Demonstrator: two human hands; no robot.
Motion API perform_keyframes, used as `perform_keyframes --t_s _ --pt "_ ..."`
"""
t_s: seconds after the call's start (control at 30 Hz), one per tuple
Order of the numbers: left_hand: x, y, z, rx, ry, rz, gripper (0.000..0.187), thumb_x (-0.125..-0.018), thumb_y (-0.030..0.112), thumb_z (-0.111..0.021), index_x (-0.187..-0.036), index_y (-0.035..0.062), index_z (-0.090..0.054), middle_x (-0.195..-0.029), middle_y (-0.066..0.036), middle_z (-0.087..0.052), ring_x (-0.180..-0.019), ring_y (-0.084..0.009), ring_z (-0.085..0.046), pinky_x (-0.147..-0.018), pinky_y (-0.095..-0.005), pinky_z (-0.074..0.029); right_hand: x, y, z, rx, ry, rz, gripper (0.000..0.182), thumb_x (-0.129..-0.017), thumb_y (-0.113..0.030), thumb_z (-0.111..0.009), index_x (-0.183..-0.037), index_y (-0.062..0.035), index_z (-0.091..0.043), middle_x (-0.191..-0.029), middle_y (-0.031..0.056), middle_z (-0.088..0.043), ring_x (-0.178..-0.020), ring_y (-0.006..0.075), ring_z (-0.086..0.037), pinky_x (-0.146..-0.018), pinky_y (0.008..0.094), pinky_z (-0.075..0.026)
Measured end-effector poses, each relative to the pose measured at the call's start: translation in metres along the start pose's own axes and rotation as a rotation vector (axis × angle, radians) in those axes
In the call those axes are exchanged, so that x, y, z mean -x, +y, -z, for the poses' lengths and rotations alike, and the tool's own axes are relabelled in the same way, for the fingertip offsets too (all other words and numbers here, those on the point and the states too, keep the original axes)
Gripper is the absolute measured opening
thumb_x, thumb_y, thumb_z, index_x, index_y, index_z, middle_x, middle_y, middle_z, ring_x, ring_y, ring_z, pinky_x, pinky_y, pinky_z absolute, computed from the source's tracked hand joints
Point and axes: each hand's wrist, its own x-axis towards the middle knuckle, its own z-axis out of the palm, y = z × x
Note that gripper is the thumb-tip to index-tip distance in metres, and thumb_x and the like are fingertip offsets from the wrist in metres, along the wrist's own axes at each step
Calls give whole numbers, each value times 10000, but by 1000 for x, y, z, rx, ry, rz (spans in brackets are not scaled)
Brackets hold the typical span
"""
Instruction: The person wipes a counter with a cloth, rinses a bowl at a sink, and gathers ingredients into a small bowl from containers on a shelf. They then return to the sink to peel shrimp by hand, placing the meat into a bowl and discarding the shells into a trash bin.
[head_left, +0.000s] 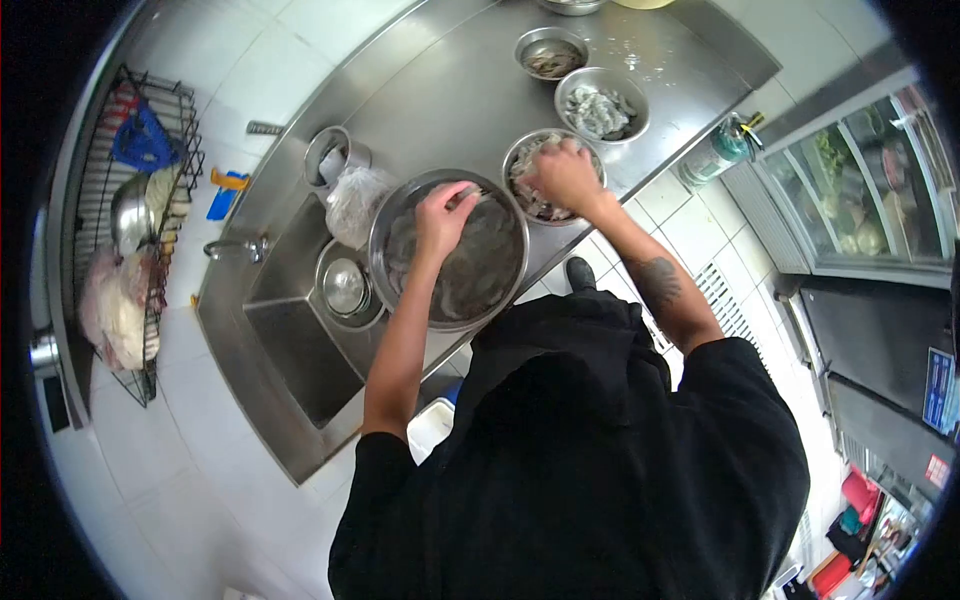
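A wide metal basin (480, 270) of murky water with grey shrimp in it stands at the counter's front edge. Over its far side is my left hand (443, 218), thumb and fingers pinched on a small greyish shrimp (482, 192), seen only in part. Just to the right, my right hand (568, 180) is over a metal bowl (512, 190) holding pale pieces that look like shrimp shells and heads. Its fingers curl down toward them; whatever is between the tips is hidden. Beyond it, another bowl (641, 95) contains pale, peeled-looking shrimp (598, 110).
A smaller bowl (552, 55) of liquid with dark pieces stands farther back. Left of the basin are a plastic bag (357, 205), a metal pot (325, 150) and the sink (300, 350) with a tap (240, 248). A wire rack (180, 110) hangs left; a glass-door fridge (870, 180) stands right.
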Motion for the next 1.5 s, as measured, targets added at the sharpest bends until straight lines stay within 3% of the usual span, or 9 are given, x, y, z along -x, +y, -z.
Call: perform_keyframes --t_s 0.07,0.17,0.53,0.97,1.13,1.27,1.33,1.4,1.5 --pt "-1 2 0 45 16 -49 265 -795 52 -742 -1045 -12 -683 -865 -68 -687 -700 -152 -618 -616 -279 -481 -2 0 3 -100 -25 88 412 -901 -387 -593 -1087 -21 -634 -1170 195 -593 -1145 383 -513 -930 510 -443" --pt "-3 20 4 582 -146 341 169 -839 54 -724 -995 3 -684 -806 6 -637 -720 -58 -586 -633 -219 -485 -3 -13 -2 -459 85 541 275 -895 -290 -607 -999 -38 -647 -1007 156 -624 -1031 369 -558 -857 484 -473" --pt "14 30 47 652 -363 241 101 -825 -21 -707 -828 -6 -607 -796 -105 -679 -698 -136 -660 -620 -249 -534 -3 -24 22 -678 -74 718 64 -834 -52 -619 -847 10 -617 -796 154 -605 -838 352 -576 -718 456 -463" --pt "8 41 35 1136 -436 403 137 -802 -10 -723 -807 32 -592 -756 -99 -666 -670 -170 -662 -610 -255 -526 15 -17 42 -917 -38 524 76 -829 -58 -606 -792 4 -585 -710 121 -567 -664 260 -552 -631 364 -446" --pt "3 28 46 1102 -389 356 123 -816 -3 -709 -836 26 -591 -782 -89 -656 -684 -160 -654 -625 -249 -521 9 49 43 -894 -19 200 135 -868 -118 -601 -846 15 -604 -689 123 -572 -636 228 -546 -619 349 -451" --pt "-1 35 42 793 -378 381 103 -844 5 -690 -888 5 -597 -831 -88 -655 -715 -156 -655 -651 -263 -530 2 71 2 -625 45 352 233 -929 -224 -596 -931 6 -638 -682 77 -580 -631 170 -540 -597 325 -444" --pt "-6 37 27 726 -402 289 99 -857 6 -682 -910 2 -600 -825 -82 -656 -739 -158 -665 -667 -264 -542 5 26 9 -785 -166 -59 316 -954 -320 -592 -988 -14 -662 -696 11 -584 -637 106 -530 -573 284 -429" --pt "-4 42 12 754 -378 305 97 -861 5 -679 -908 6 -594 -818 -80 -657 -744 -162 -670 -668 -259 -545 14 -11 26 -1295 -293 -182 280 -942 -294 -617 -959 -20 -671 -696 -24 -569 -632 68 -513 -547 248 -406" --pt "1 44 -4 609 -391 180 108 -870 12 -675 -933 7 -587 -836 -60 -661 -752 -147 -674 -665 -259 -543 12 -16 18 -1358 -337 -138 165 -895 -180 -645 -847 -22 -649 -658 -40 -525 -549 40 -455 -472 218 -350"
